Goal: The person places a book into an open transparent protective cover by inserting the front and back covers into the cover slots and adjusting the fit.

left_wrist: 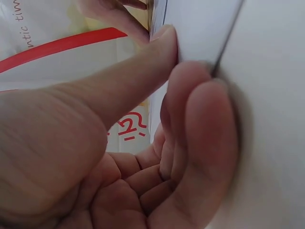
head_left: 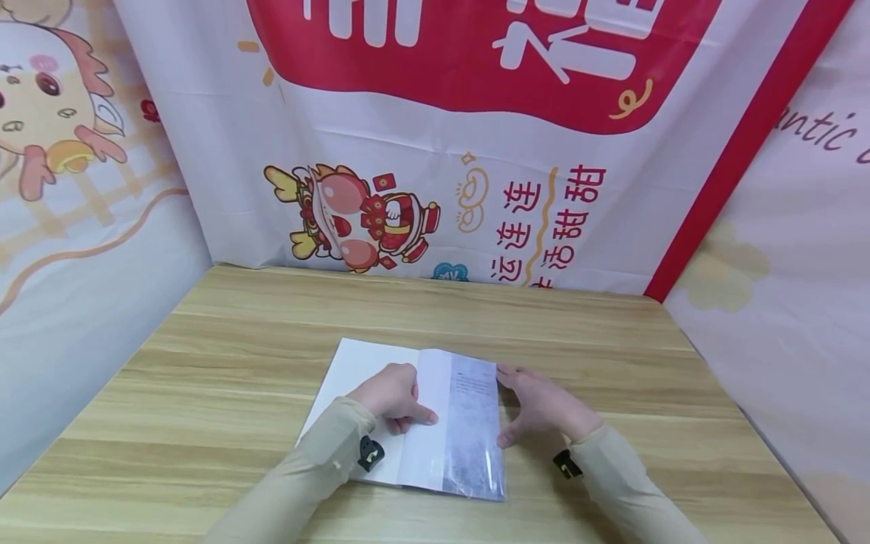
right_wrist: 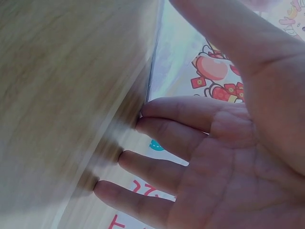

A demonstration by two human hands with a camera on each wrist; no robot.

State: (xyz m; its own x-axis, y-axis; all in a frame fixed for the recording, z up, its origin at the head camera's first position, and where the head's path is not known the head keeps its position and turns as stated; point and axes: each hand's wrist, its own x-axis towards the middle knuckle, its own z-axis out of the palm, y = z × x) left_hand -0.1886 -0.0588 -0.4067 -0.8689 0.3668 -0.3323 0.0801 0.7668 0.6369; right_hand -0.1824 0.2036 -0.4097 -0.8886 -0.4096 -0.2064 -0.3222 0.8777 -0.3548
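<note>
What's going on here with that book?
A person has a book lying open on a wooden table. Their left hand rests on it with the thumb stretched out over a white part. Their right hand is at the outer edge of the shiny, purplish right-hand part, fingers spread. The book lies open between both hands right now.

i've got a wood-grain table [head_left: 231, 340] on my feed, with a white cloth [head_left: 421, 140] behind it showing a big red patch [head_left: 442, 75], a sideways cartoon dragon [head_left: 343, 195] and some red characters [head_left: 522, 195], plus a cartoon-printed cloth [head_left: 88, 219] left and a pale lettered cloth [head_left: 782, 302] right.
</note>
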